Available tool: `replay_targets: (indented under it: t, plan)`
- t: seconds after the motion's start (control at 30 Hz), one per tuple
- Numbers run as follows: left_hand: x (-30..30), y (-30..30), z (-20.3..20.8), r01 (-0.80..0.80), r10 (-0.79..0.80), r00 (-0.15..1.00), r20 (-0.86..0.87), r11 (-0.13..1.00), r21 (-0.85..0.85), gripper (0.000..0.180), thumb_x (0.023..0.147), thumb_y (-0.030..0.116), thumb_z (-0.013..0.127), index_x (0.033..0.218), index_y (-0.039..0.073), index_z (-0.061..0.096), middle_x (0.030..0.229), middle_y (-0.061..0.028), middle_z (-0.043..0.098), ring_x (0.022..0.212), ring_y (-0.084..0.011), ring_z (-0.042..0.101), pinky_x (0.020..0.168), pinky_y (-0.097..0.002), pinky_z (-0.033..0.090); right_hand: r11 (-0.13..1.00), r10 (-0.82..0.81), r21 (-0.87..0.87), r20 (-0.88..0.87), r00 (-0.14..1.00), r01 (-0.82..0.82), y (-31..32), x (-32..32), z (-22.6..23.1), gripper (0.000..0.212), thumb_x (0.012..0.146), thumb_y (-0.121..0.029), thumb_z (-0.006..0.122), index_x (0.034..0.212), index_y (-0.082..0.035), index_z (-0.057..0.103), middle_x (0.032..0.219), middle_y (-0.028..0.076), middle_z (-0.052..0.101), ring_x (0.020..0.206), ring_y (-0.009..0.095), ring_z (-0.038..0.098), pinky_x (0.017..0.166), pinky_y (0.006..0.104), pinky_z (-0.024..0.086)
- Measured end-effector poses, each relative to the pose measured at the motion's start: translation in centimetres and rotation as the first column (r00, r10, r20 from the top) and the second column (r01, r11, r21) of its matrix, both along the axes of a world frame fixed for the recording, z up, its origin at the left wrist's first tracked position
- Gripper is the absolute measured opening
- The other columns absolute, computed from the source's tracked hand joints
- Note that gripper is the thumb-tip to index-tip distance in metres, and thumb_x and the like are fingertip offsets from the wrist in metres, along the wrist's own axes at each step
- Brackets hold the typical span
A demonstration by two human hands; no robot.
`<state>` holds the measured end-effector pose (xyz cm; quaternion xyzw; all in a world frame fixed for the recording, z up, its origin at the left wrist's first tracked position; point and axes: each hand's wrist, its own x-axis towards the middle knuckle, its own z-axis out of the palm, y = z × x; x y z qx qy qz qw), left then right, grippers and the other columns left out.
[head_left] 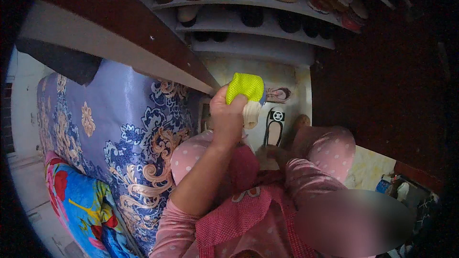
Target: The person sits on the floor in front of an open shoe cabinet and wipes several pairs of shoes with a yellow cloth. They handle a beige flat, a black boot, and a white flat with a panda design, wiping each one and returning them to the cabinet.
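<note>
My left hand [226,113] is closed around a bright yellow-green mesh cloth [245,87], which bulges out above the fingers. A cream-coloured piece of cloth [252,115] hangs below it from the same grip. Lower down, my right hand [272,154] holds a black flat shoe [273,133] by its heel end; that hand's fingers are partly hidden. The shoe has a pale inside and a black-and-white round design on its toe. Beyond it a pinkish shoe [278,95] lies on the floor, close to the yellow-green cloth.
Curved grey shelves [258,43] with several pairs of shoes rise ahead. A dark brown panel [377,81] stands on the right, and a brown-edged board [129,33] slants on the left. Beside me is a bed with a blue patterned cover [103,114] and a colourful blanket [79,200].
</note>
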<state>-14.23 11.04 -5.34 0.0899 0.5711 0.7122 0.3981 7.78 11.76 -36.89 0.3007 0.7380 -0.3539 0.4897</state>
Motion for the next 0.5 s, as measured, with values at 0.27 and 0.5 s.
replay_targets:
  t: [0.27,0.5]
  plan:
    - [-0.1,0.4,-2.5,-0.101,0.113,0.987,-0.115,0.990,0.102,0.029,0.073,-0.012,0.049,0.096,0.005,0.050,0.091,-0.0044,0.056,0.078,-0.0116,0.054,0.067,-0.0251,0.045,0.994,-0.057,0.086,-0.084,0.995,0.064,5.7,-5.1,7.6,0.043,0.076,-0.041,0.066,0.096,-0.003,0.067,0.086,0.009,0.066,0.077,0.022,0.062,0.068,0.0368,0.049]
    - [0.2,-2.1,-3.3,-0.019,0.027,0.999,-0.046,0.989,0.150,0.033,0.067,-0.006,0.045,0.096,0.005,0.054,0.083,-0.0056,0.054,0.068,-0.0152,0.054,0.061,-0.0275,0.046,0.907,-0.153,0.190,-0.683,0.714,0.376,6.7,-3.2,26.8,0.054,0.072,-0.047,0.070,0.100,-0.001,0.062,0.092,0.018,0.066,0.083,0.034,0.064,0.073,0.0427,0.050]
